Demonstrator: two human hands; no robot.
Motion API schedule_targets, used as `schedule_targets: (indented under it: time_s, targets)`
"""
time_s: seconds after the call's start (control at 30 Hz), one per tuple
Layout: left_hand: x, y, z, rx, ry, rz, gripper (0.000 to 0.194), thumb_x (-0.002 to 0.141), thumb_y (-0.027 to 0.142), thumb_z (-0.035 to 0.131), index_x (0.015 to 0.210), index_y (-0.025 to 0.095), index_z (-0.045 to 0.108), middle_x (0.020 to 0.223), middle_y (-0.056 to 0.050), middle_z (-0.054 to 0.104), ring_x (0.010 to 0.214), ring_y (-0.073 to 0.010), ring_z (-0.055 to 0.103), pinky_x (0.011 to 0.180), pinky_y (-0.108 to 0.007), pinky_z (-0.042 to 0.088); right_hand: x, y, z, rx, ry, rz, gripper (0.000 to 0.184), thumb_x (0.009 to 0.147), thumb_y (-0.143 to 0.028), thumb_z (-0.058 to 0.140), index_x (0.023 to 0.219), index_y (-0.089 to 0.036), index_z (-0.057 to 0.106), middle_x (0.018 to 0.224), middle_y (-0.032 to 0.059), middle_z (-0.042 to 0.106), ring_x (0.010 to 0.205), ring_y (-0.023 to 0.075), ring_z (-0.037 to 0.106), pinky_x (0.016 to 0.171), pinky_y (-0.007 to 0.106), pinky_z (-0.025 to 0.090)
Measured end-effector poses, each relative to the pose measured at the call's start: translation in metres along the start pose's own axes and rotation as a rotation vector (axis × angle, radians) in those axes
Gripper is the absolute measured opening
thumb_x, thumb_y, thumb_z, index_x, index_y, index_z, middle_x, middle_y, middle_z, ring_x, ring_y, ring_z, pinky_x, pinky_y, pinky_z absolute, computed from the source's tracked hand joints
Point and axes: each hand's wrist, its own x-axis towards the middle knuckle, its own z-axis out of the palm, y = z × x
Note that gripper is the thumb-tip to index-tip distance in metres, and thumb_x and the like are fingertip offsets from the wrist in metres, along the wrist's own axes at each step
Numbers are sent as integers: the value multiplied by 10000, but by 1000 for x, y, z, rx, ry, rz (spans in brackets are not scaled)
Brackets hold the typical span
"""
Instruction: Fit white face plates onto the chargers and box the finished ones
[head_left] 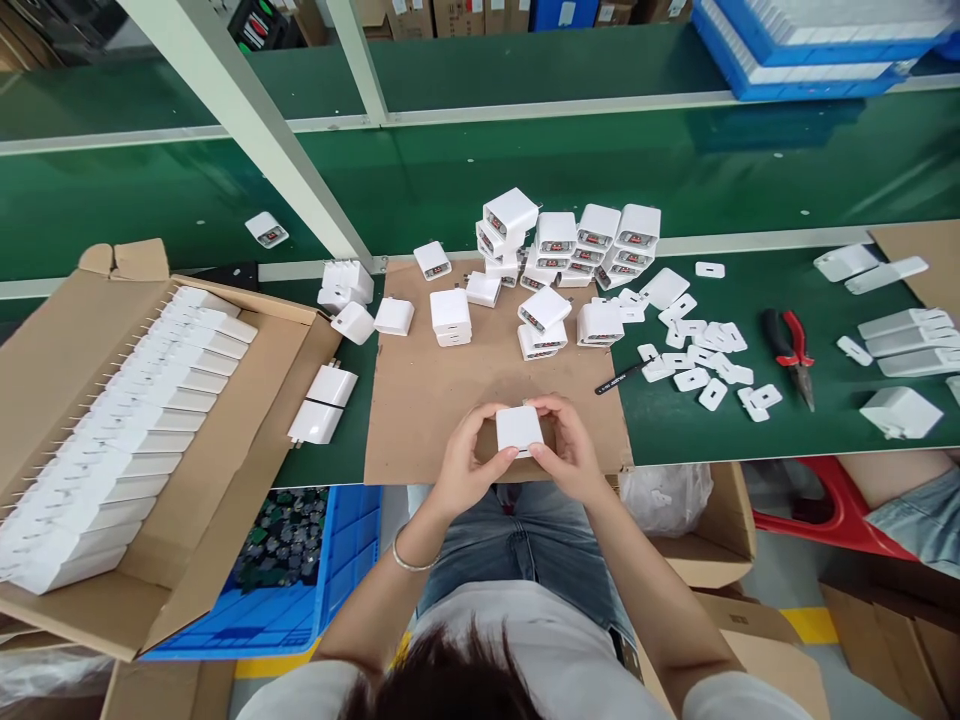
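A white charger block point(518, 429) is held between both hands above the near edge of a brown cardboard sheet point(420, 400). My left hand point(466, 462) grips its left side with fingers curled round it, a bracelet on the wrist. My right hand point(570, 452) pinches its right side and top edge. Several more white charger blocks point(574, 245) are stacked at the far side of the sheet, and loose ones point(451, 313) lie nearer. Small flat white pieces point(701, 355) are scattered to the right.
An open cardboard box point(247, 470) on the left holds rows of white chargers point(120, 430). A blue crate point(330, 570) sits below it. Red-handled pliers point(791, 352) and a black tool point(619, 379) lie on the green table. Another person's leg point(919, 515) and a red stool point(832, 515) are at right.
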Motion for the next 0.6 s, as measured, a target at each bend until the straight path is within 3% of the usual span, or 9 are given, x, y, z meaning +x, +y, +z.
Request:
schedule_targets:
  time_s: [0.13,0.2,0.3,0.43,0.5,0.6]
  targets:
    - [9,16,-15,157,-143,-78,411,888,407,737,1224,240,569,1164,-80,685,1060,-251,673,905,-383,551,4,-2,1,-49,-44,27,414,953,-445,650,1340,-320,572,1148,72,613,1045,256,581,932,449,514]
    - [19,28,-26,298,-183,-31,420,865,390,763,1211,245,572,1164,-74,688,1052,-254,679,901,-383,557,6,-3,2,-54,-70,28,464,960,-451,642,1393,-319,539,1245,89,613,1115,268,589,986,474,512]
    - [44,45,-46,506,-62,161,443,882,394,756,1262,245,584,1246,-97,660,1176,-288,637,1011,-431,525,8,-3,4,19,-25,10,521,969,-434,638,1450,-311,479,1385,107,581,1204,268,582,1047,481,498]
    - [94,51,-77,664,211,345,510,917,468,713,1352,241,575,1336,-119,622,1289,-321,579,1100,-487,476,9,1,5,158,100,29,349,990,-386,625,1320,-290,566,1239,91,635,1057,216,618,962,422,527]
    - [116,45,-92,701,239,372,553,931,504,685,1394,232,556,1371,-128,613,1320,-334,562,1119,-512,460,10,3,5,183,150,43,289,989,-387,628,1252,-274,592,1153,78,643,975,194,618,916,396,533]
    - [135,34,-108,716,177,366,561,954,526,642,1425,239,543,1407,-126,609,1344,-333,553,1138,-532,447,11,4,7,156,165,57,286,987,-426,620,1218,-260,591,1103,73,641,920,186,613,883,388,539]
